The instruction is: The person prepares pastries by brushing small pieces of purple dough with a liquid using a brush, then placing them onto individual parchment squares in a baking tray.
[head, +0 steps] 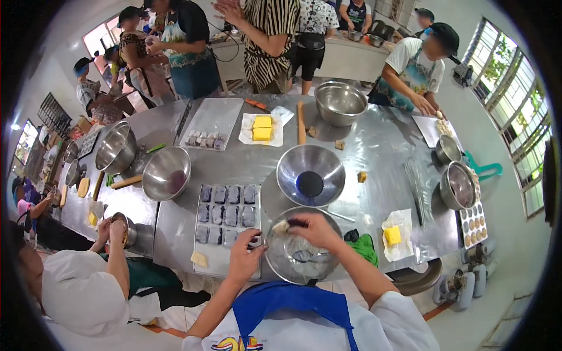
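My right hand point(317, 231) is over a wide bowl point(303, 274) in front of me and grips a pale piece of dough or bread point(281, 227). A metal spoon point(309, 256) lies inside that bowl. Beside the bowl's left rim, over the edge of a baking tray point(232, 264), hovers my left hand point(246, 259), fingers apart and tips stained dark. Several purple-grey rectangular pieces point(231, 213) sit in rows on this tray. At its near left corner lies another pale piece point(199, 259). Just beyond is a steel bowl point(292, 169) with dark liquid point(310, 183) in it.
On the steel table point(237, 169) are butter on paper point(397, 236), a whisk point(413, 188), a green cloth point(365, 250), a rolling pin point(301, 123) and a steel bowl point(151, 175). A co-worker point(83, 285) works close on my left; another point(412, 70) stands across at the right.
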A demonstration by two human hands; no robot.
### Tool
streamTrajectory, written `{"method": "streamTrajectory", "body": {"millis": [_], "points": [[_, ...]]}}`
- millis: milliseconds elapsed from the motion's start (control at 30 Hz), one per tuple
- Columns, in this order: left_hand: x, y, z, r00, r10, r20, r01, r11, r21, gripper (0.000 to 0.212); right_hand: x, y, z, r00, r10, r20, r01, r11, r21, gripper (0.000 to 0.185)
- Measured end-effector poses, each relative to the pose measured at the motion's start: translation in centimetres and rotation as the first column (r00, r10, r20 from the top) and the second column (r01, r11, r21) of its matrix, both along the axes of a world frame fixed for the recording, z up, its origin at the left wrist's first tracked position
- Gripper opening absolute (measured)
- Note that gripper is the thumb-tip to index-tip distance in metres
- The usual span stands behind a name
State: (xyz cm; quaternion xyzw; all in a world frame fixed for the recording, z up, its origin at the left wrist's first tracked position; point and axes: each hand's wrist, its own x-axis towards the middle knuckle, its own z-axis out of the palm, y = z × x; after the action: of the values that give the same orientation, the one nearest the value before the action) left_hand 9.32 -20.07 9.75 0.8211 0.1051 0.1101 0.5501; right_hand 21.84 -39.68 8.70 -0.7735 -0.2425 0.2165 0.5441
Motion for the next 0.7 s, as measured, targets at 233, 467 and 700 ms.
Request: {"method": "streamTrajectory", "body": {"millis": [233,467,700], "points": [[-3.9,2.9,-2.0,0.988,0.117,-0.101,-0.120,0.992,-0.027,0.029,11.2,-0.5,-2.0,0.763,-0.033,0.645,0.395,0.814,-0.425,0.015],[-11.5,5.1,-2.8,0.910,0.381,-0.163,-0.338,0.910,0.240,0.027,15.0,0.7,-7.2,0.756,0.321,0.570,0.287,0.620,-0.730,0.018],[-17.5,8.9,-8.5,0.802,0.461,-0.379,-0.413,0.887,0.204,0.027,15.4,-0.8,-8.0,0.740,0.240,0.628,0.342,0.670,-0.659,0.014]]}}
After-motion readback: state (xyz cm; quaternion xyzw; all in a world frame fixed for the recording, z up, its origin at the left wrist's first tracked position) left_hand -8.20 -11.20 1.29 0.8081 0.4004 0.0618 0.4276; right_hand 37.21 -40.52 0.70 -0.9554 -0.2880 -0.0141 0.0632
